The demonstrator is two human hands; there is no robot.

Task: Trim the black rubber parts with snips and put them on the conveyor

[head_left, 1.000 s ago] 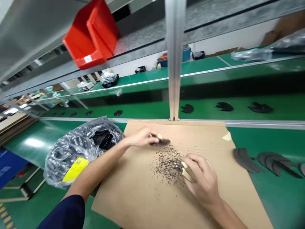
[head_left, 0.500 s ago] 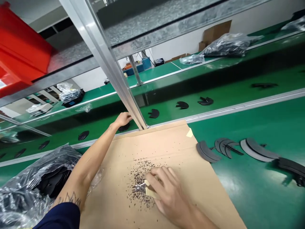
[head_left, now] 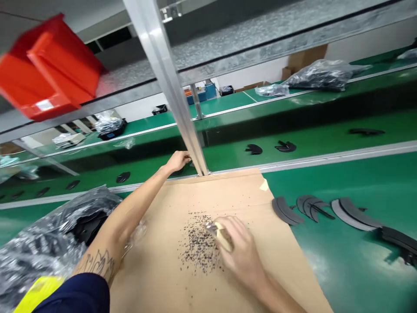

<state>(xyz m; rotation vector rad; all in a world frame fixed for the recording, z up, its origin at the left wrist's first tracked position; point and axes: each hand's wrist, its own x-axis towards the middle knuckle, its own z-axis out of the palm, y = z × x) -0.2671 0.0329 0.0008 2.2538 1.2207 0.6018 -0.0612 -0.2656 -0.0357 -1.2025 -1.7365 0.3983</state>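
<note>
My left hand [head_left: 178,161] reaches over the cardboard's far edge to the green conveyor belt, beside the metal post [head_left: 182,111]. Its fingers are bent together; what lies under them is dark and mostly hidden. In my right hand [head_left: 237,248] are small cutting pliers [head_left: 224,237] with pale yellow handles, tips pointing left, held above the cardboard sheet [head_left: 156,261]. Many small black scraps [head_left: 200,243] are scattered below and left of the pliers. Dark curved parts, such as one near the post's right [head_left: 254,149], lie on the belt.
Grey and black curved pieces [head_left: 314,208] lie on the green table right of the cardboard. A clear plastic bag [head_left: 55,226] of black parts is at the left. A red bin [head_left: 70,65] stands on the overhead shelf [head_left: 208,65].
The view has shifted, showing more of the red bin. The pliers have lifted and turned away from the scraps. The dark part just right of the post is gone from there.
</note>
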